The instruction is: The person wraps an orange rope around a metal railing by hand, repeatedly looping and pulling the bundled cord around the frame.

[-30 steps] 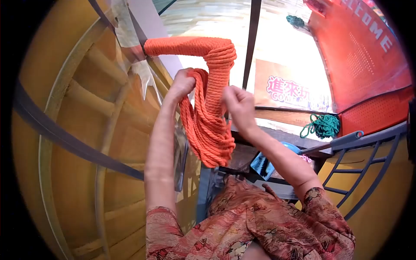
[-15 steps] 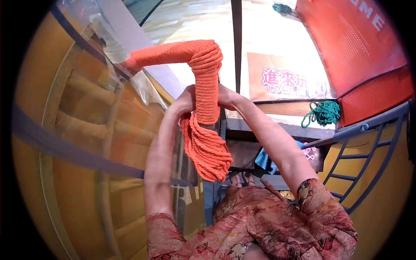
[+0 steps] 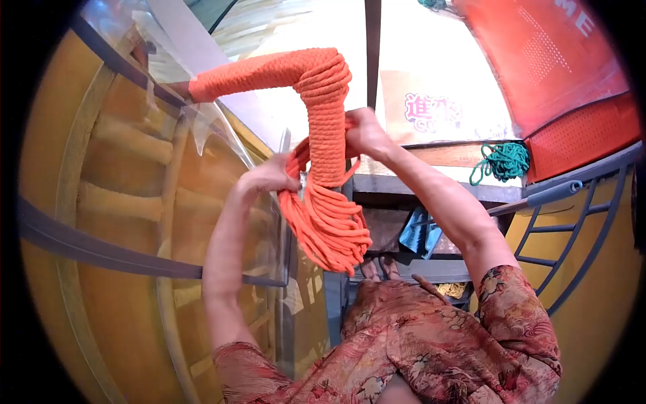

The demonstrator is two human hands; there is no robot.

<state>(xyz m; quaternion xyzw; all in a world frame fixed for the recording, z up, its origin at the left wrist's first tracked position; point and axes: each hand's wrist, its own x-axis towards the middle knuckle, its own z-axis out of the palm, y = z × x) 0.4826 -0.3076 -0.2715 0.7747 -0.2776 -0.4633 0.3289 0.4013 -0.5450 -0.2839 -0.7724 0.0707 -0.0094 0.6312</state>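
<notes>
Orange rope (image 3: 328, 128) is wound in tight coils around a bent pipe-like frame, with a horizontal arm at the upper left and a vertical part below the bend. A loose bundle of orange strands (image 3: 330, 236) hangs beneath the wrapped part. Left of the vertical part, my left hand (image 3: 269, 176) is closed on orange rope beside the top of the bundle. My right hand (image 3: 370, 137), higher on the other side, is closed around an orange strand that passes behind the wrapped part. Some of its fingers are hidden.
A dark green rope bundle (image 3: 506, 161) lies on a ledge at right. Beside it stand a red panel (image 3: 579, 135) and a blue-grey ladder-like rail (image 3: 555, 229). A yellow ribbed wall (image 3: 128, 202) with a dark strap fills the left. Something blue (image 3: 420, 232) lies below.
Both hands came out from behind the wrapped rope and moved apart, the left one down and left, the right one up and right. Strands now stretch from them; the hanging bundle has fanned out slightly.
</notes>
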